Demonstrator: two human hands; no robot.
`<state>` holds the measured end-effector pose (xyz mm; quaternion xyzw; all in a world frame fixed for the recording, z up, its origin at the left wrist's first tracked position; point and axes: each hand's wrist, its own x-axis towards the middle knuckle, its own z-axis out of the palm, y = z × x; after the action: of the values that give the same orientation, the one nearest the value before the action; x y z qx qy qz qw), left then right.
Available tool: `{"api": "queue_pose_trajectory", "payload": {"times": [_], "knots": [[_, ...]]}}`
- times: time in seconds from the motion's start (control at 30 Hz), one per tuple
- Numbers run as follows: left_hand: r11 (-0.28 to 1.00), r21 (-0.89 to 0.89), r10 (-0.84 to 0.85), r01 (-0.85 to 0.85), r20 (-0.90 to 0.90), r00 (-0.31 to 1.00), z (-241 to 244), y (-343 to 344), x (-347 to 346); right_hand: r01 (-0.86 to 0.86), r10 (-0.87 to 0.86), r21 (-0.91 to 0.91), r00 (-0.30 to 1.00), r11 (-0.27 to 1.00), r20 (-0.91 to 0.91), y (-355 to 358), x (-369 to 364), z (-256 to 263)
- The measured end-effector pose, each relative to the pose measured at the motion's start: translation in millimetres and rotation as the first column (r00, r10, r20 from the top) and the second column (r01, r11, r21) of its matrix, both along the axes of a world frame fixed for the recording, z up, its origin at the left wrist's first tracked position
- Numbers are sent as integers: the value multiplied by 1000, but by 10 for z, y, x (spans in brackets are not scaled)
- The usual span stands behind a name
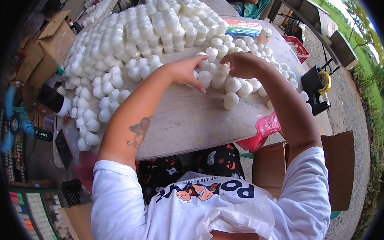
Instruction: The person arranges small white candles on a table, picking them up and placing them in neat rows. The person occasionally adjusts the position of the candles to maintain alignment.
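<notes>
Short white candles with wicks stand in a loose group on the pale table before me. My left hand point(192, 72) is at the group's left side, thumb and fingers spread around a few candles, including a white candle point(204, 78). My right hand point(244, 65) hovers at or just over the group from the right, fingers bent and apart; its far fingers are partly hidden. Beneath it is another white candle point(218, 79). Nearest my body, a single candle point(231, 101) stands at the front of the group. Neither hand visibly lifts anything.
Stacked clear-wrapped candle packs point(164, 25) cover the table's far left. Coloured plastic packaging point(242, 28) and a printed candle point(264, 36) lie beyond. A black tape dispenser point(315, 86) sits at right. A pink plastic bag point(262, 128) hangs at the near edge, above a cardboard box point(268, 165). Another person point(248, 1) sits farther off.
</notes>
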<state>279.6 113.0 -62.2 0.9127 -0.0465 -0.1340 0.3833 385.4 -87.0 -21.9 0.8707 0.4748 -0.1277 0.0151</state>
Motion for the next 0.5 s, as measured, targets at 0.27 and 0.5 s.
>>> {"api": "queue_pose_trajectory", "payload": {"times": [0.27,0.5], "knots": [[975,219,-50,41,38,998,-3,-123,139,-98,110,60,961,993,-252,-30,129,0],[952,301,48,-56,35,998,79,-204,-14,-129,138,62,972,990,-189,-10,77,63]]}}
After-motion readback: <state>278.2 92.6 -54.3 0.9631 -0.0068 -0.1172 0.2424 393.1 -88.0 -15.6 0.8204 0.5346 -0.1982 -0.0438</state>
